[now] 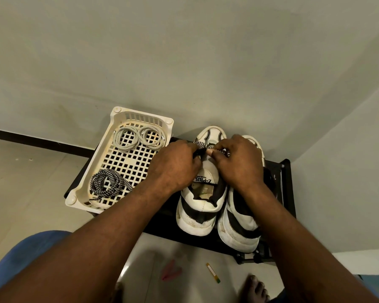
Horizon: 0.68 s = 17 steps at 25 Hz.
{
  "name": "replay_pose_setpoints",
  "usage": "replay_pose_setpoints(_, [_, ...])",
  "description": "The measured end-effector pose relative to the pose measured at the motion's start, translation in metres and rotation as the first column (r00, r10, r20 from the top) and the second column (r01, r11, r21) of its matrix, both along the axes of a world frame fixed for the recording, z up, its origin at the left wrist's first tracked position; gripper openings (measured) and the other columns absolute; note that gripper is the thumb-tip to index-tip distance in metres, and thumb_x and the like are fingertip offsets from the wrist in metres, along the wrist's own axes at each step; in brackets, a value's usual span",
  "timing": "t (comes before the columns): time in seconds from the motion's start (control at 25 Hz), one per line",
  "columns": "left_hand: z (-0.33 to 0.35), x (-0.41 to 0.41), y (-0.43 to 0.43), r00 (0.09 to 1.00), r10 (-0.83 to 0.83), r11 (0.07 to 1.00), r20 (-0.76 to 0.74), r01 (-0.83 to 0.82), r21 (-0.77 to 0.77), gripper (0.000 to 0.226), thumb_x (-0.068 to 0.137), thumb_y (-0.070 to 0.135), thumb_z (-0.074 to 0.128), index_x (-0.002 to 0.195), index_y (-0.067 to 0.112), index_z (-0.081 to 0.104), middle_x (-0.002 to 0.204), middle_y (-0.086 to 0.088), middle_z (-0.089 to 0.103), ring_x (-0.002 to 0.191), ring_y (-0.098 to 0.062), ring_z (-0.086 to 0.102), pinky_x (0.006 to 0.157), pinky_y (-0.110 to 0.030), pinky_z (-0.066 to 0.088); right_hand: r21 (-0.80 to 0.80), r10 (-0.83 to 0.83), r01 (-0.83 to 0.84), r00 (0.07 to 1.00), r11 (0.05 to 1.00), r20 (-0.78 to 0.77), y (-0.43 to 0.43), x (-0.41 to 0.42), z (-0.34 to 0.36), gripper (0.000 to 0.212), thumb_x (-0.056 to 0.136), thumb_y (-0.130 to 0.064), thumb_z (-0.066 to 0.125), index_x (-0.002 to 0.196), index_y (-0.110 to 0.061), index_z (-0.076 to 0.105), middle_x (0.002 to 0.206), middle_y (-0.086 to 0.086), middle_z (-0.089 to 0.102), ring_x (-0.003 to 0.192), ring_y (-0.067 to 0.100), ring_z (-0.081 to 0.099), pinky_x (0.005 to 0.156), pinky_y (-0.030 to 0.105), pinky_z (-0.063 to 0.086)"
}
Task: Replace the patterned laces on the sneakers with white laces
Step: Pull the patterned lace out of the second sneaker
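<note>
Head view: left hand (175, 169) and right hand (236, 162) both pinch the patterned lace (202, 145) at the far (toe) end of the left sneaker (200, 206). Lace spans left-right between them; sneaker runs near-far.

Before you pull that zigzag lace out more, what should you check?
1. Both hands grip the patterned lace: ok. The left hand and right hand pinch it near the toe.
2. Sneaker sits flat on the shelf: ok.
3. White laces ready: ok, two coils in the basket.
4. Room in the basket for this lace: ok, next to the removed lace.
5. Lace free of the lower holes: cannot tell, the hands hide them.
6. Other sneaker unlaced: cannot tell, the arm covers it.
</note>
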<state>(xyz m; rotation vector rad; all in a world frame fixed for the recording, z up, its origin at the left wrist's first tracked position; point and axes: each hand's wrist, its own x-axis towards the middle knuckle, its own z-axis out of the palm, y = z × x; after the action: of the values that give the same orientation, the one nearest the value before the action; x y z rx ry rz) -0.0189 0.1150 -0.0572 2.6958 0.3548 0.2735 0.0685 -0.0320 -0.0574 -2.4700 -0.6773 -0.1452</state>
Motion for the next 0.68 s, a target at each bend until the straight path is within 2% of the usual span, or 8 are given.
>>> replay_pose_setpoints(0.08, [-0.001,0.001,0.002,1.0,0.002,1.0,-0.004,-0.002,0.0,0.03,0.097,0.037,0.052,0.117,0.025,0.071,0.104,-0.002,0.072,0.092,-0.025,0.067,0.075,-0.036,0.053,0.436,0.052,0.048,0.975,0.899,-0.215,-0.002,0.001,0.005,0.02,0.093,-0.022,0.075,0.075,-0.026,0.066,0.098,-0.002,0.071,0.098,0.02,0.068,0.087,0.038,0.052])
replay_pose_setpoints(0.16, [-0.001,0.003,0.002,1.0,0.001,1.0,-0.007,-0.001,0.013,0.03,0.097,0.038,0.051,0.115,0.024,0.07,0.104,-0.002,0.072,0.092,-0.024,0.067,0.075,-0.036,0.054,0.821,0.286,0.233,0.858,0.522,-0.426,-0.008,0.007,0.021,0.027,0.098,-0.01,0.065,0.074,-0.018,0.059,0.1,0.005,0.077,0.096,0.024,0.073,0.086,0.037,0.056])
replay_pose_setpoints(0.24, [-0.003,0.003,0.002,1.0,0.0,1.0,-0.003,0.0,0.025,0.029,0.097,0.037,0.051,0.116,0.025,0.07,0.104,-0.001,0.072,0.091,-0.023,0.067,0.073,-0.035,0.053,0.869,0.398,0.42,0.773,0.263,-0.494,-0.011,0.008,0.031,0.025,0.096,-0.013,0.063,0.074,-0.017,0.054,0.077,0.003,0.071,0.069,0.023,0.066,0.067,0.034,0.054])
replay_pose_setpoints(0.28, [-0.003,0.003,0.002,1.0,-0.001,1.0,-0.001,0.001,0.029,0.029,0.098,0.037,0.051,0.117,0.025,0.07,0.104,-0.001,0.071,0.091,-0.023,0.067,0.072,-0.034,0.052,0.844,0.321,0.435,0.788,0.315,-0.526,-0.012,0.01,0.031,0.02,0.094,-0.016,0.062,0.077,-0.017,0.051,0.07,-0.001,0.063,0.061,0.02,0.056,0.06,0.032,0.047])
replay_pose_setpoints(0.4, [-0.003,0.003,0.001,1.0,-0.006,0.999,0.004,0.005,0.033,0.029,0.098,0.036,0.051,0.118,0.025,0.07,0.105,-0.001,0.071,0.092,-0.022,0.067,0.073,-0.034,0.052,0.344,-0.034,0.137,0.957,0.929,-0.289,-0.006,0.004,0.016,0.016,0.097,-0.029,0.063,0.108,-0.023,0.053,0.078,-0.004,0.063,0.065,0.02,0.055,0.063,0.035,0.045])
replay_pose_setpoints(0.48, [-0.002,0.002,0.0,1.0,-0.011,0.999,0.007,0.011,0.032,0.03,0.098,0.037,0.051,0.12,0.026,0.07,0.106,0.0,0.071,0.092,-0.021,0.066,0.074,-0.035,0.053,-0.169,0.016,-0.032,0.995,0.985,-0.094,0.0,-0.006,0.005,0.029,0.096,-0.046,0.065,0.12,-0.029,0.061,0.093,-0.002,0.069,0.082,0.022,0.062,0.074,0.037,0.05])
replay_pose_setpoints(0.52, [-0.001,0.002,0.0,1.0,-0.012,0.999,0.009,0.011,0.037,0.03,0.099,0.037,0.051,0.12,0.026,0.07,0.106,0.0,0.071,0.093,-0.021,0.066,0.075,-0.035,0.052,-0.243,0.026,-0.037,0.999,0.969,-0.047,0.003,-0.007,0.004,0.029,0.095,-0.048,0.065,0.118,-0.031,0.068,0.1,-0.001,0.07,0.09,0.023,0.063,0.08,0.039,0.051])
replay_pose_setpoints(0.68, [0.002,-0.002,-0.002,1.0,0.0,0.998,0.02,-0.002,0.06,0.028,0.099,0.034,0.05,0.114,0.023,0.07,0.104,-0.002,0.071,0.091,-0.023,0.066,0.074,-0.036,0.052,0.233,-0.07,0.103,0.987,0.967,-0.145,0.0,0.002,0.003,0.015,0.099,-0.032,0.068,0.09,-0.022,0.076,0.097,-0.003,0.061,0.092,0.016,0.058,0.079,0.029,0.038])
